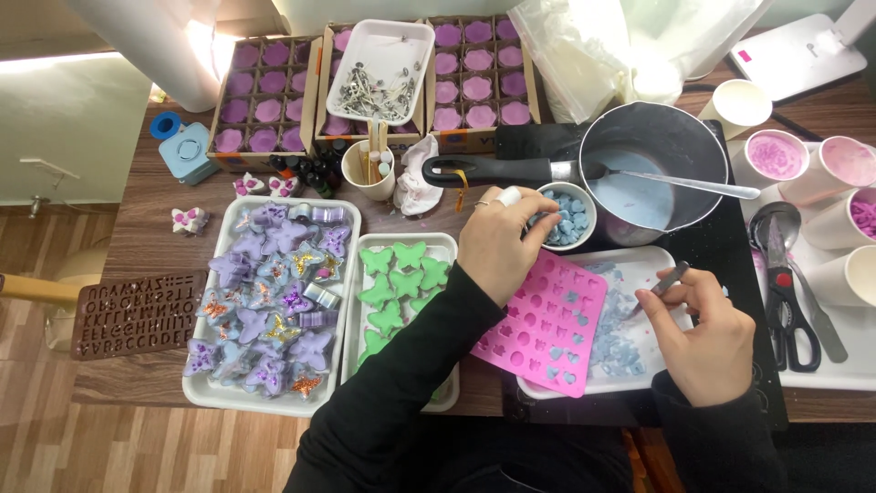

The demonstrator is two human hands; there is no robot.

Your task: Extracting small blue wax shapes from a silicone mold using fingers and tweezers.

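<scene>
My left hand (500, 242) reaches over a small white bowl (568, 216) of pale blue wax pieces, fingertips at its rim; whether it grips a piece I cannot tell. A pink silicone mould (546, 324) with small shaped cavities, some filled with blue, lies tilted on a white tray (639, 265) below that hand. My right hand (707, 333) holds metal tweezers (662, 283) with the tips over scattered blue wax bits on the tray. A grey saucepan (652, 151) with pale blue liquid and a spoon stands behind.
Left stand a tray of purple butterfly shapes (274, 301), a tray of green butterflies (401, 283) and a brown letter mould (137, 313). Boxes of purple wax flowers (265, 91) and a tray of wicks (379, 73) sit behind. Paper cups (776, 155) and scissors (789, 301) are right.
</scene>
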